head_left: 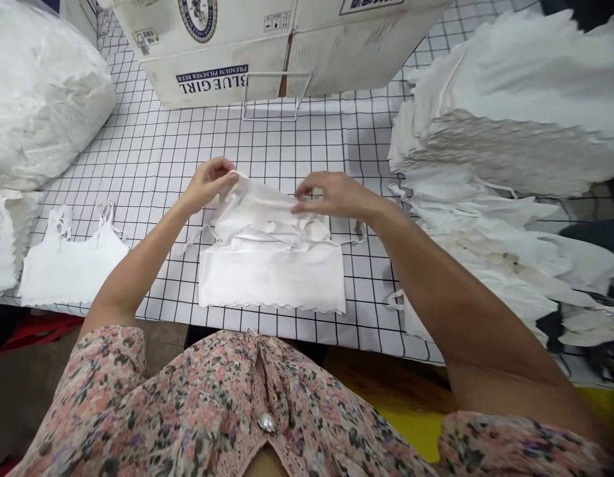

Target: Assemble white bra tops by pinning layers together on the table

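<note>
A white strappy top point(271, 275) lies flat on the checked table cover point(152, 152) in front of me, its scalloped hem toward me. Its upper part is folded up and lifted. My left hand point(210, 180) pinches the left end of that raised fold. My right hand point(331, 195) pinches the right end, fingers closed on the cloth. Thin straps trail out at both sides of the top.
Another white top point(71, 262) lies flat at the left edge. A tall heap of white garments point(505, 132) fills the right side. A stuffed plastic bag point(43, 93) sits at far left. Cardboard boxes point(222, 53) stand at the back.
</note>
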{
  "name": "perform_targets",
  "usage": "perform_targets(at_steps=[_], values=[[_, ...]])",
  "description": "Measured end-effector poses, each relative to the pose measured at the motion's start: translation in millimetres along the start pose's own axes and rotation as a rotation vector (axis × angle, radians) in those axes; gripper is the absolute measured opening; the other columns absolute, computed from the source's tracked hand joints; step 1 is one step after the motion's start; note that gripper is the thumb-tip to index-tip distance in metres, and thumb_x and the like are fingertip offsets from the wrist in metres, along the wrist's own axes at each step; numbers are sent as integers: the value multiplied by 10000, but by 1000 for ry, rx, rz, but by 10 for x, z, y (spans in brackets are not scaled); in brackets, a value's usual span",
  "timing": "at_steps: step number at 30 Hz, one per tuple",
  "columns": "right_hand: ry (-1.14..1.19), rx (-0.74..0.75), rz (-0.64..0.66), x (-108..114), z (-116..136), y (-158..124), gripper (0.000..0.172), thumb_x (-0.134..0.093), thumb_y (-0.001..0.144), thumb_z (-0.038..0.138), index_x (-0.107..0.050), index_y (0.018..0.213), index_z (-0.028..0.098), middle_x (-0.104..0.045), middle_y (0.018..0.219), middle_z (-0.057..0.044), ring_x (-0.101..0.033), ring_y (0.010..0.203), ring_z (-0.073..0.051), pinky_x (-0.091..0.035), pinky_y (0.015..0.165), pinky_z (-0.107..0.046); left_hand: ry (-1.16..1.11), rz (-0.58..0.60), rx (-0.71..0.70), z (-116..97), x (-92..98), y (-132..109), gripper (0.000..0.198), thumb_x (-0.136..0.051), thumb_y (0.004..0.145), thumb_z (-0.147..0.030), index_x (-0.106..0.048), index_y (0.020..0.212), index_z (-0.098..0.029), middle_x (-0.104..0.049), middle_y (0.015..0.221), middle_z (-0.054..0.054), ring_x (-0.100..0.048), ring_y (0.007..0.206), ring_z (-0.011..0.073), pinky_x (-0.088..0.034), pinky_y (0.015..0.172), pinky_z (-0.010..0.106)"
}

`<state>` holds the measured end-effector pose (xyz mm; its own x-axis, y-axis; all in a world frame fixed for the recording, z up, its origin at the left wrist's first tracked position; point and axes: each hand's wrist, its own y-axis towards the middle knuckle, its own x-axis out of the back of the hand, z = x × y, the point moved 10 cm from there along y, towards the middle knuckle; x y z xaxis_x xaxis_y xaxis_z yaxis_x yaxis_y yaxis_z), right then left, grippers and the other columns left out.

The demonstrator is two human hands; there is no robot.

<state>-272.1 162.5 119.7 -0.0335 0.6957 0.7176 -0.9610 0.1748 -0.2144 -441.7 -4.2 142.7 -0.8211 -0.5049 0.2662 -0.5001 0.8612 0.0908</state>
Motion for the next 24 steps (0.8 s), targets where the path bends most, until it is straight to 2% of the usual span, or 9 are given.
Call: perform_targets(at_steps=[2, 3, 6, 9, 13, 16, 18, 22, 24], values=[[311, 109, -32, 126, 304, 37, 569, -876, 790, 681, -792, 1186, 281, -757, 1372, -112, -672, 1295, -352, -567, 1109, -529, -78, 108, -37, -277, -199, 67, 270, -848, 912, -401, -658, 929, -209, -652, 889, 14, -631, 792, 128, -528, 725, 274], [460, 157, -23, 179, 457, 71, 633, -902, 756, 717, -790, 1207, 288, -769, 1345, -99, -693, 1263, -329, -596, 1067, -488, -90, 154, -46, -427, -284, 111, 279, -858, 927, -401, -656, 939, -209, -646, 882, 10, -633, 776, 123, -519, 705, 267], [668, 188, 76, 312, 752, 172, 629, -1020, 604, 704, -815, 984, 247, -794, 985, -50, -728, 904, -227, -625, 778, -362, -97, 206, -45, -875, -338, 252, 244, -842, 974, -333, -641, 950, -197, -623, 858, -8, -641, 745, 108, -500, 688, 252], [592, 109, 115, 561, 725, 172, 541, -1088, 536, 588, -826, 838, 224, -779, 862, -29, -692, 764, -176, -584, 645, -308, -158, 189, -48, -1283, -122, 353, 164, -780, 1011, -225, -635, 945, -188, -613, 866, -20, -626, 733, 78, -492, 702, 231], [552, 27, -16, 1102, 526, 9, 418, -1081, 609, 485, -841, 837, 229, -799, 882, -25, -719, 802, -176, -601, 701, -317, -207, 148, -93, -1675, 277, 409, 140, -737, 1013, -176, -646, 906, -179, -612, 844, -25, -601, 703, 58, -491, 705, 212], [584, 36, -166, 1508, 492, -178, 328, -1038, 723, 432, -827, 812, 197, -786, 843, -33, -668, 772, -137, -549, 723, -309, -120, 61, -101, -1816, 555, 432, 135, -759, 979, -154, -655, 896, -172, -605, 810, -28, -603, 670, 59, -451, 680, 212], [613, 60, -239, 1724, 524, -296, 308, -1033, 736, 391, -806, 762, 186, -759, 789, -25, -617, 735, -114, -516, 723, -312, -68, 4, -106, -1884, 707, 435, 133, -777, 967, -161, -665, 896, -173, -623, 810, -20, -656, 713, 86, -470, 709, 231], [607, 86, -307, 2012, 572, -419, 366, -1093, 611, 343, -776, 712, 190, -709, 727, -8, -581, 728, -109, -528, 760, -339, -28, -73, -143, -1977, 954, 437, 165, -819, 953, -224, -667, 891, -212, -667, 808, 2, -752, 920, 194, -591, 893, 346], [561, 121, -364, 2152, 584, -433, 400, -1103, 584, 352, -761, 712, 189, -718, 745, -12, -599, 746, -115, -558, 815, -366, -12, -75, -164, -1982, 1039, 459, 211, -867, 923, -267, -661, 885, -245, -684, 797, -4, -739, 954, 201, -612, 979, 395]])
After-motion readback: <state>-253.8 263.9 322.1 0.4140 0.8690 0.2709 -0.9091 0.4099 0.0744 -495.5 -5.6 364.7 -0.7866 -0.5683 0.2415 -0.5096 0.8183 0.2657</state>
